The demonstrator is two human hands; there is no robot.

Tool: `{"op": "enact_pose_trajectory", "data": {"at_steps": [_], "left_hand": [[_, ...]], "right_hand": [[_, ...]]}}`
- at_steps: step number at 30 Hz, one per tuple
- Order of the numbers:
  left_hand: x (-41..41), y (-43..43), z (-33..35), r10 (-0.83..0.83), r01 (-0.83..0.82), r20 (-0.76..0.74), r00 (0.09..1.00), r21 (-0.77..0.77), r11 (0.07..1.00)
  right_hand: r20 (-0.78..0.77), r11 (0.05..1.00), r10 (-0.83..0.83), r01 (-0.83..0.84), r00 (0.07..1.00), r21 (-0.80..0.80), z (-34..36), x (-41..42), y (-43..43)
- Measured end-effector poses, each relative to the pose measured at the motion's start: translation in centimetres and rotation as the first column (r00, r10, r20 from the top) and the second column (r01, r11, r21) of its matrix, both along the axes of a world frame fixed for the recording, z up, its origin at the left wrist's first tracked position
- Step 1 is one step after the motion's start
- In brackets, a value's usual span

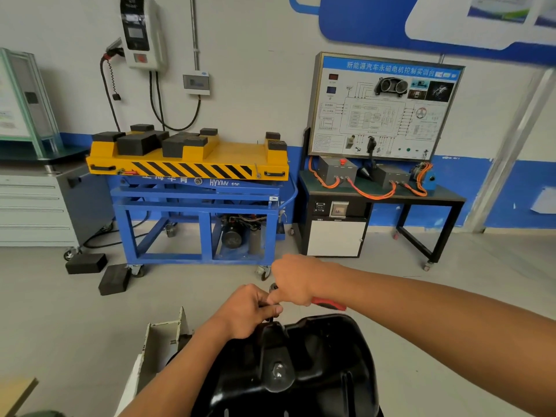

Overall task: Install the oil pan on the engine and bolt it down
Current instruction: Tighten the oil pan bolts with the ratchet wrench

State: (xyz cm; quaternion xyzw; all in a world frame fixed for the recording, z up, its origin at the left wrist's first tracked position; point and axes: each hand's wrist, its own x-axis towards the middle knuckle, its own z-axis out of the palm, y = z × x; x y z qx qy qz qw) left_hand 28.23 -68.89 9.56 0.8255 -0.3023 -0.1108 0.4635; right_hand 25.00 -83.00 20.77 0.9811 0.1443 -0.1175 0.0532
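glossy black painted metal oil pan (316, 365), glossy red plastic tool handle (329, 304), matt black rubber blocks (137, 142)

Bright even light; edges bowed, perhaps slightly blurred.

The oil pan (316, 371) is gleaming glossy black, the tool handle (329, 304) is showing red, and the yellow platform (234, 152) is wearing black diagonal stripes above a blue frame (192, 193).

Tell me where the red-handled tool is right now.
Head view, lower centre: the red-handled tool is gripped in the right hand, its front end pinched by the left hand, just above the far edge of the oil pan.
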Motion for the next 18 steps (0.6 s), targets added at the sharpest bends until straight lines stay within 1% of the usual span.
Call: {"op": "enact_pose_trajectory", "data": {"at_steps": [4, 10, 12, 15, 18], "left_hand": [[0.2, 0.0, -0.2, -0.009, 0.009, 0.005, 1.0, 0.007, 1.0], [0.4, 0.1, -0.5, -0.004, 0.003, -0.019, 1.0, -0.015, 1.0], [0.4, 0.1, -0.5, -0.002, 0.002, -0.014, 1.0, -0.007, 1.0], [0.4, 0.0, -0.5, -0.002, 0.002, -0.016, 1.0, 0.008, 1.0], [0.5, 0.0, -0.6, -0.004, 0.004, -0.034, 0.999, 0.002, 1.0]], "right_hand": [[-0.02, 0.992, 0.086, -0.088, 0.996, -0.088, 0.6, 0.2, 0.0], [-0.019, 0.956, 0.237, -0.236, 0.971, -0.177, 0.8, 0.3, -0.3], [-0.01, 0.941, 0.288, -0.284, 0.958, -0.183, 0.7, 0.4, -0.6], [-0.015, 0.9, 0.392, -0.387, 0.92, -0.198, 0.3, 0.4, -1.3], [0.012, 0.835, 0.506, -0.486, 0.863, -0.257, -0.3, 0.4, -2.0]]}}
